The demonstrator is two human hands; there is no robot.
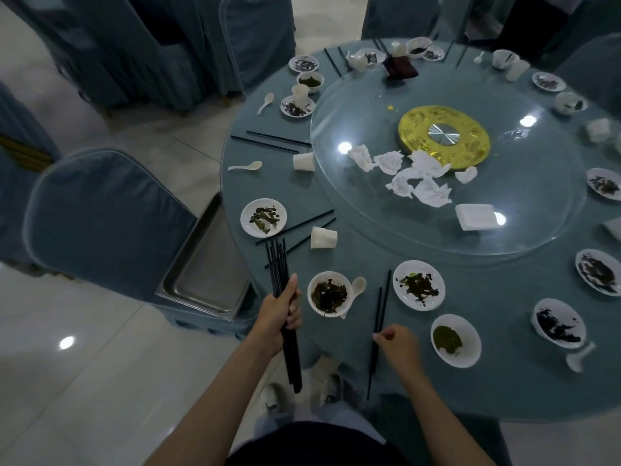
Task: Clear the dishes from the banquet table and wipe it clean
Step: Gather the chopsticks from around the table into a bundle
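Fingers, left: wrapped round a bundle of thin black chopsticks, thumb laid up along them. I see the left hand gripping at mid-length by the table's near edge, tips fanned out over the cloth, butts hanging past the rim.
Fingers, right: thumb and forefinger pinch a pair of the same black sticks, and the rest are curled under. The right hand is over the cloth. I cannot tell whether the pair is lifted.
Table: round, draped in matte teal cloth.
Bowl: white, glossy, round, smeared with dark leafy scraps. It sits between the two hands, with a white spoon against its right rim.
Plate: white, shallow, with dark scraps, just right of the pair.
Second bowl: white, holding a green paste, right of the right hand.
Cup: white, tipped on its side, lying across loose chopsticks beyond the bundle.
Turntable: clear glass disc with bright light spots. A gold ring with a brushed-metal hub sits at its centre.
Napkins: crumpled white paper heaped on the glass, touching the ring.
Tray: dull rectangular steel pan on a seat, tucked against the table's left side.
Chair: padded teal cover with piped edges, just left of the tray.
Floor: pale glossy tiles.
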